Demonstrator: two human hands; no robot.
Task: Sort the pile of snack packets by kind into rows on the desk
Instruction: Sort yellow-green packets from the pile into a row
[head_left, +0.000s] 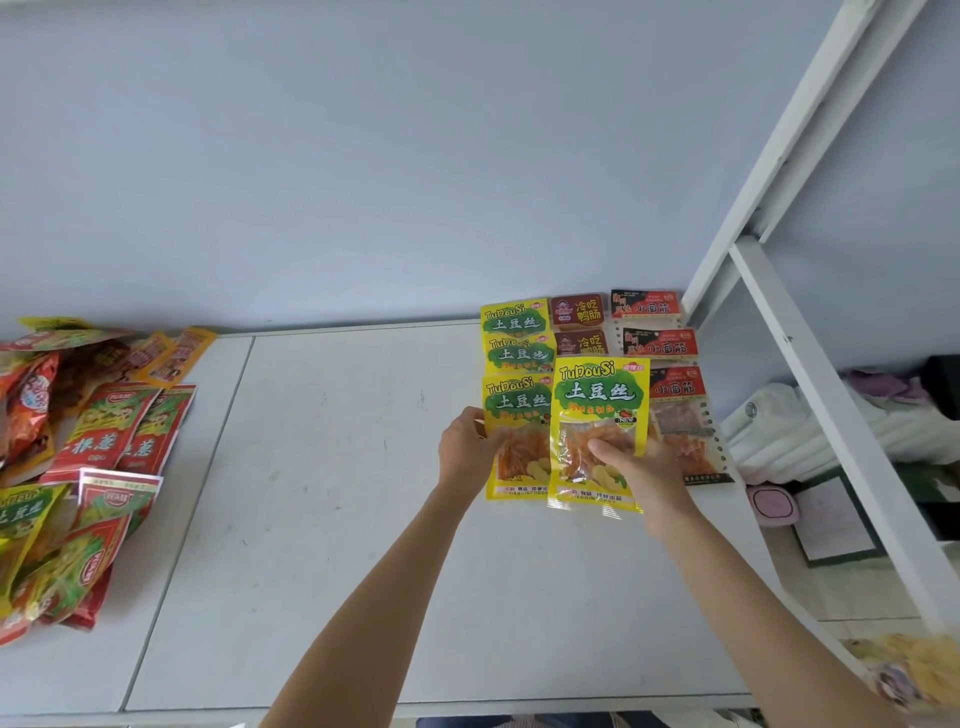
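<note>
My right hand (641, 470) grips a yellow TuDouSi potato-strip packet (597, 415), lifted over the sorted rows at the desk's far right. My left hand (467, 447) holds the left edge of another yellow TuDouSi packet (517, 415) lying at the front of its row. Two more yellow packets (514, 332) lie behind it. Brown duck-intestine packets (579, 312) form the middle row, partly hidden by the lifted packet. Red and black gluten packets (657, 343) form the right row. The unsorted pile (67, 457) lies at the desk's left.
The white desk (337, 519) has a seam down its left part. A white bed-frame ladder (831, 364) slants along the right edge, with bedding (789, 431) and a notebook (831, 519) behind it. The wall stands close behind the rows.
</note>
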